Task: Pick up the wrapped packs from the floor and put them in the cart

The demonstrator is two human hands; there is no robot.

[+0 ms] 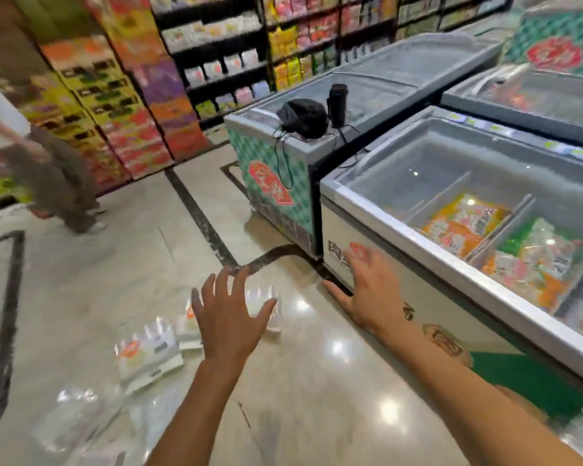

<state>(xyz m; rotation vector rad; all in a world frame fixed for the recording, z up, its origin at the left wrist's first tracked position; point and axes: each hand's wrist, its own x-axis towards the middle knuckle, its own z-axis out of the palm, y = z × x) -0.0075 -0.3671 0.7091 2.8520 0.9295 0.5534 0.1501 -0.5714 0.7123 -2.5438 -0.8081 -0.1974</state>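
Note:
Several clear wrapped packs lie on the shiny beige floor at lower left. One pack (147, 353) with an orange label lies flat, another pack (266, 309) is partly hidden behind my left hand, and a blurred clear pack (71, 418) lies nearest me. My left hand (228, 317) is stretched out above them with its fingers spread, holding nothing. My right hand (364, 287) is also spread and empty, in front of the freezer's white side. No cart is in view.
An open chest freezer (350, 203) holding orange and green bags stands at right, with more freezers (270, 156) behind it; a black bag (303, 117) and black bottle (337, 104) sit on one. Stocked shelves (223, 55) line the back. A person (58, 183) stands at left.

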